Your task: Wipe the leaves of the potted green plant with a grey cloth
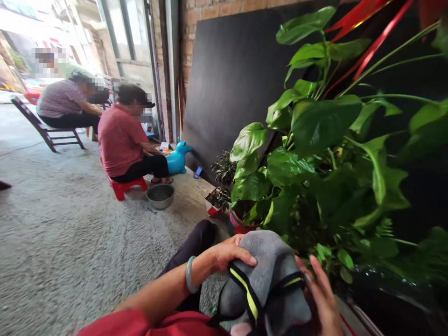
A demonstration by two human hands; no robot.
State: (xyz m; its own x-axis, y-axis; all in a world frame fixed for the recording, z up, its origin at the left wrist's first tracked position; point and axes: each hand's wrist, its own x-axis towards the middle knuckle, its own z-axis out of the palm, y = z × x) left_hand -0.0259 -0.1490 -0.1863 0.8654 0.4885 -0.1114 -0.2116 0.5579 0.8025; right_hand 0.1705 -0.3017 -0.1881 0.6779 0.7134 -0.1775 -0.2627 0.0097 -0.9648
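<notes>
Head view, lower centre of the frame: a grey cloth item [266, 275] with black straps and a yellow-green stripe sits between the person's two hands. The left hand [229, 254] comes in from the lower left on a bare forearm wearing a pale green bangle [190, 274]; it lies palm-down over the top left of the grey item, fingers curved and the thumb pressed along its edge, gripping the fabric. The right hand [322, 294] rises from the bottom edge at lower right, fingers extended and spread against the item's right side; it touches the cloth, but whether it grasps it cannot be told.

Right half of the frame: a large leafy potted plant [315, 154] just beyond the hands, before a dark board [227, 79] leaning on a brick wall. Left of centre: a person in a red shirt [121, 137] seated on a red stool [122, 186], a metal bowl [160, 196] on the concrete floor beside, a blue toy animal [178, 158] nearby. Upper left: another seated person [65, 105].
</notes>
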